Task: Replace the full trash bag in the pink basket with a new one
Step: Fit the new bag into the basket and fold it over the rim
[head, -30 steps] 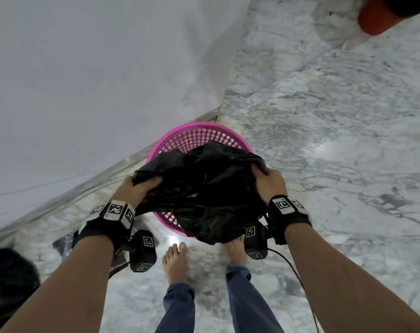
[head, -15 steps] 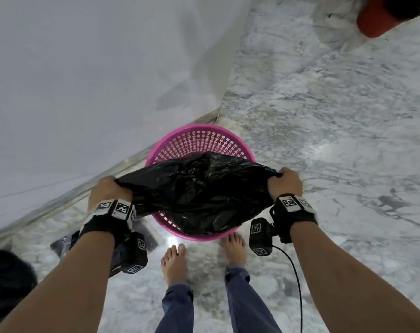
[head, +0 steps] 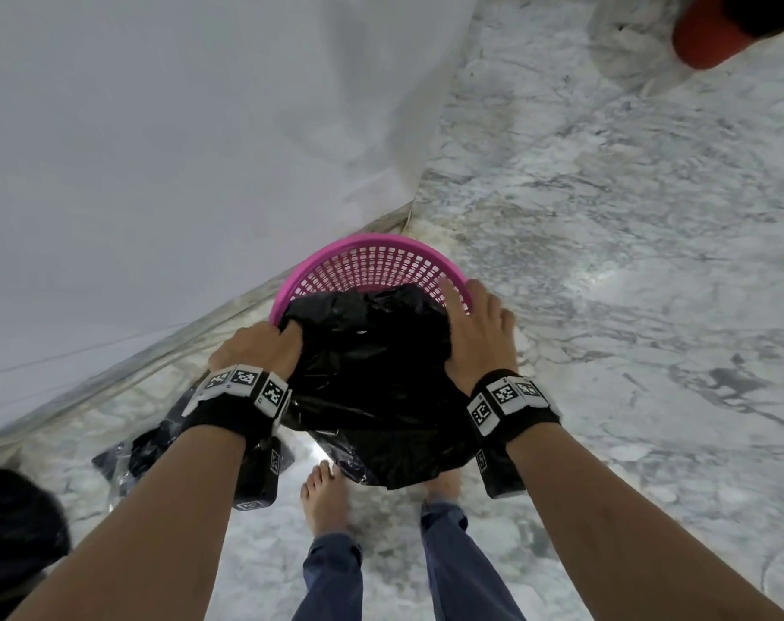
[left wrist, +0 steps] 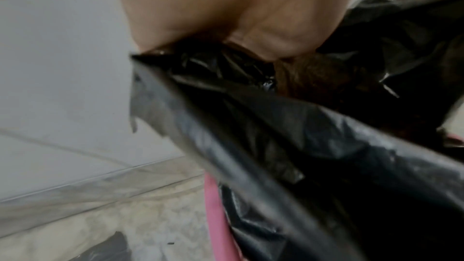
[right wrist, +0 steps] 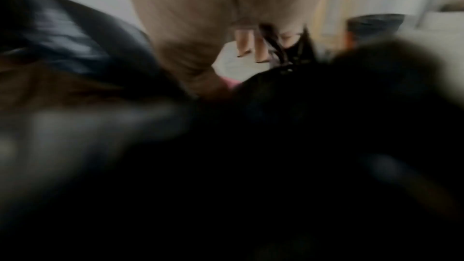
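Step in hand: while the pink basket (head: 372, 266) stands on the marble floor (head: 627, 244) against the white wall (head: 157, 127), the person is fitting a fresh black trash bag (head: 372, 374) over its near rim; the basket's far mesh is bare, so the full bag seems already out.
Left hand (head: 257, 349): fingers curled into the bag's edge at the basket's left rim.
Right hand (head: 477, 333): fingers fairly straight and a little spread over the right rim; the thumb is tucked into the plastic, so whether it pinches cannot be told.
Next move: likely stretching the bag's mouth round the far rim, then pushing the slack inside.
Around: a dark bag (head: 18, 526) at the lower left edge, black plastic (head: 152, 450) on the floor near the left wrist, a red object (head: 708, 33) far off.
In the way: bare feet (head: 325, 499) close under the basket; the wall crowds the far side.
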{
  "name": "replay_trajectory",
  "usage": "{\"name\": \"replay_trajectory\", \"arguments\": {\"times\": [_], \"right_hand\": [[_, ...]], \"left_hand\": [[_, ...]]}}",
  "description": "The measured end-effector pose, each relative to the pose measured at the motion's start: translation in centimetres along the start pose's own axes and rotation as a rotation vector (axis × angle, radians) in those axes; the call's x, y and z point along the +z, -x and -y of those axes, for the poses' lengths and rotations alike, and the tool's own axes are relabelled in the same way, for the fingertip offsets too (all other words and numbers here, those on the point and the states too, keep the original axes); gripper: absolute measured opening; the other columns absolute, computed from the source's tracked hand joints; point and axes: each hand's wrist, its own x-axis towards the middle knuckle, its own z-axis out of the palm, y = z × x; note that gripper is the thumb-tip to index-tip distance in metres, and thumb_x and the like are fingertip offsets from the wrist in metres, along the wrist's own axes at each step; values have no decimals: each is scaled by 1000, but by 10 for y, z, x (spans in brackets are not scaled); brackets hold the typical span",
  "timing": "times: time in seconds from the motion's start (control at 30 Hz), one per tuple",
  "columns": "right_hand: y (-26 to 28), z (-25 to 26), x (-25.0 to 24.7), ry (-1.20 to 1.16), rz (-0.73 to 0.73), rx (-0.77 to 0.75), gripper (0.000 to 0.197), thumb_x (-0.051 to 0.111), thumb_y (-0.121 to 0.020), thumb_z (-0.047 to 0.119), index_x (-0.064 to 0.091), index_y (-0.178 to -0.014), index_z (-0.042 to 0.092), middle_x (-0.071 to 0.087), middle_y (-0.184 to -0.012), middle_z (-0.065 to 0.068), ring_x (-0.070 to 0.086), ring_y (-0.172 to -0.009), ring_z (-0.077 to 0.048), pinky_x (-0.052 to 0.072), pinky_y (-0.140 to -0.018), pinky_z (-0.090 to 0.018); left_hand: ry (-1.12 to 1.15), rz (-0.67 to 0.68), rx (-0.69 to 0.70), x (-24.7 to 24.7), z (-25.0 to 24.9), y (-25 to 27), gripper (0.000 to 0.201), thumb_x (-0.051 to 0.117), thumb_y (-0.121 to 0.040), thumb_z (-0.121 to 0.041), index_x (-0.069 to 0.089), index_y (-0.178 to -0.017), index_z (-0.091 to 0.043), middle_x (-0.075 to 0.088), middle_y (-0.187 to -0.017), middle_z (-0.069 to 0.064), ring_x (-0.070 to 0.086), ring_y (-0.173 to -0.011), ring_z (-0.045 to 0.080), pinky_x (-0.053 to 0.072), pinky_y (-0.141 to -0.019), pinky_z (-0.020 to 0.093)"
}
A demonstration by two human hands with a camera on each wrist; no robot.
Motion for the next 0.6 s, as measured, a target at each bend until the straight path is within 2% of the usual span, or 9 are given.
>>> {"name": "replay_trajectory", "arguments": {"times": [0.07, 0.1, 0.2, 0.27, 0.37, 0.4, 0.43, 0.5, 0.6], "right_hand": [[-5, 9, 4, 33, 3, -125, 66, 73, -73, 19, 49, -134, 22, 42, -140, -12, 39, -128, -35, 33, -105, -47], [-9, 12, 4, -18, -13, -105, 45, 69, -78, 19, 59, -121, 18, 51, -130, -10, 45, -122, -33, 36, -101, -45], [-22, 13, 5, -379, -92, 67, 11, 54, -87, 12, 59, -96, 11, 61, -97, -6, 58, -99, -32, 44, -82, -38], [-31, 15, 0, -477, -158, 34, 21, 59, -83, 13, 53, -102, 13, 57, -102, -6, 57, -103, -31, 44, -82, -37], [-39, 26, -7, -376, 4, -174, 91, 81, -67, 31, 30, -142, 25, 35, -146, -8, 34, -135, -32, 33, -112, -47], [-43, 32, -9, -288, 40, -217, 99, 83, -65, 38, 26, -146, 29, 29, -152, -8, 28, -139, -33, 27, -115, -51], [-47, 38, -9, -201, 43, -246, 93, 81, -68, 42, 31, -145, 29, 30, -152, -7, 27, -140, -34, 25, -115, -53], [-58, 46, -11, -173, -12, -256, 54, 71, -81, 40, 55, -129, 23, 51, -138, -7, 41, -129, -33, 32, -110, -49], [-76, 44, -18, -611, -7, -38, 21, 62, -90, 23, 62, -110, 16, 70, -106, -9, 62, -101, -30, 48, -86, -36]], "left_hand": [[11, 43, 12, 2, -1, -3, 51, 25, -92, -55, 53, -81, -14, 51, -83, 9, 50, -75, 28, 39, -74, 34], [22, 61, 17, 2, 0, -6, 51, 25, -93, -55, 53, -81, -13, 51, -81, 8, 50, -77, 29, 39, -74, 34], [13, 87, 41, 1, 6, -20, 52, 32, -90, -52, 59, -81, -8, 56, -79, 9, 55, -77, 30, 43, -75, 35], [-13, 44, 71, -6, 4, -26, 52, 38, -86, -53, 61, -76, -8, 64, -81, 11, 59, -76, 30, 47, -76, 37], [-30, -34, 132, -16, -14, -27, 46, 37, -89, -49, 60, -82, -9, 59, -82, 7, 54, -78, 29, 42, -86, 39], [-40, -40, 157, -20, -22, -27, 43, 35, -92, -45, 58, -83, -10, 55, -83, 8, 52, -81, 29, 39, -90, 40], [-50, -34, 170, -22, -29, -29, 42, 33, -94, -43, 56, -82, -10, 53, -83, 8, 51, -84, 29, 37, -93, 40], [-59, -11, 177, -26, -35, -36, 45, 33, -95, -44, 55, -74, -10, 52, -75, 5, 50, -83, 28, 34, -93, 40], [-37, -5, 134, -29, -27, -55, 50, 45, -85, -62, 59, -65, -18, 57, -66, 0, 54, -71, 24, 37, -90, 40]]}}
